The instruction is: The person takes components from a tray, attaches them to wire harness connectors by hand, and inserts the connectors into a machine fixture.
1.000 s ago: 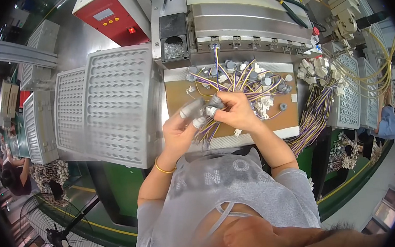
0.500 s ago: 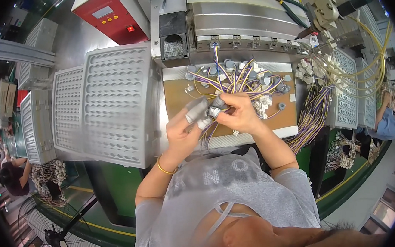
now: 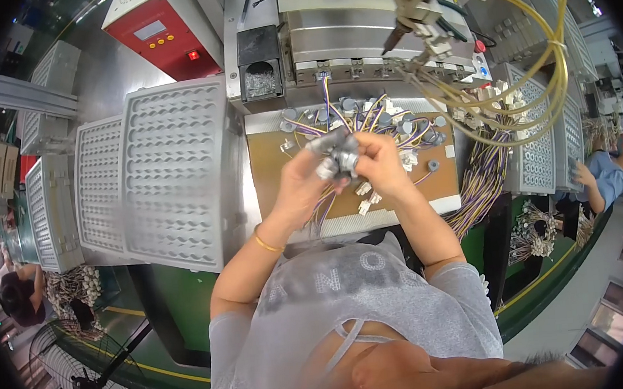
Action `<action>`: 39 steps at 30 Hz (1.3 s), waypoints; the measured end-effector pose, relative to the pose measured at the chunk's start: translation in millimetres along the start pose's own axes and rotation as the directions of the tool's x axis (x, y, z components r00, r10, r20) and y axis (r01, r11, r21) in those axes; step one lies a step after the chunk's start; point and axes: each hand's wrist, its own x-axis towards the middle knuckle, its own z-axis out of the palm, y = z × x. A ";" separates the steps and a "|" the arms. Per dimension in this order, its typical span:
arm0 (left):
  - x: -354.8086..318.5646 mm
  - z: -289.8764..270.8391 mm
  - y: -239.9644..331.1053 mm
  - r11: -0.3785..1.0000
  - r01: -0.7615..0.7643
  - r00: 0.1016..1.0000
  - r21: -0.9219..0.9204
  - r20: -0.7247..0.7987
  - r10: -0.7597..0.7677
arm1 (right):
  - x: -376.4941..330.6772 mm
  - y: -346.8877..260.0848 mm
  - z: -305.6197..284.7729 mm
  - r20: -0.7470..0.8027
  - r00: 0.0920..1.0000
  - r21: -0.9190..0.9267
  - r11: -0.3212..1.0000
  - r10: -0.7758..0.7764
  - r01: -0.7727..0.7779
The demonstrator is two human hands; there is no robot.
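Your left hand (image 3: 302, 186) and right hand (image 3: 384, 165) meet at the covered fingertips; because of blur, I cannot tell if they pinch something. Just beyond them, nearer to the right hand, the purple-and-yellow wires (image 3: 373, 116) fan lengthwise away from you on the brown board (image 3: 266, 161). Your hands hide their middle part.

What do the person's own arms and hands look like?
Short light-grey fabric sleeves; bare forearms. Left hand: thin round yellow bangle at the wrist. Right hand: no wristband visible. Both have pale grey-white finger covers; blur hides their material.
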 end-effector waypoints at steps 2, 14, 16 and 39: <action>11.6 -9.0 -25.3 0.885 -0.156 0.987 0.438 0.035 0.157 | 4.9 8.6 -14.1 -0.364 0.910 -0.026 0.979 -0.198 0.203; 3.1 -31.9 -34.9 0.169 -0.399 0.818 0.901 0.266 0.510 | 62.4 21.2 -34.7 -0.695 0.719 0.244 0.929 -0.033 0.279; 0.6 -37.1 -30.2 0.106 -0.324 0.823 0.940 0.225 0.522 | 63.9 26.9 -37.8 -0.680 0.726 0.193 0.929 -0.106 0.316; -51.5 -43.7 33.4 0.201 -0.016 0.913 0.979 -0.068 0.402 | 9.0 20.8 24.2 0.042 0.838 -0.551 0.687 -0.544 0.474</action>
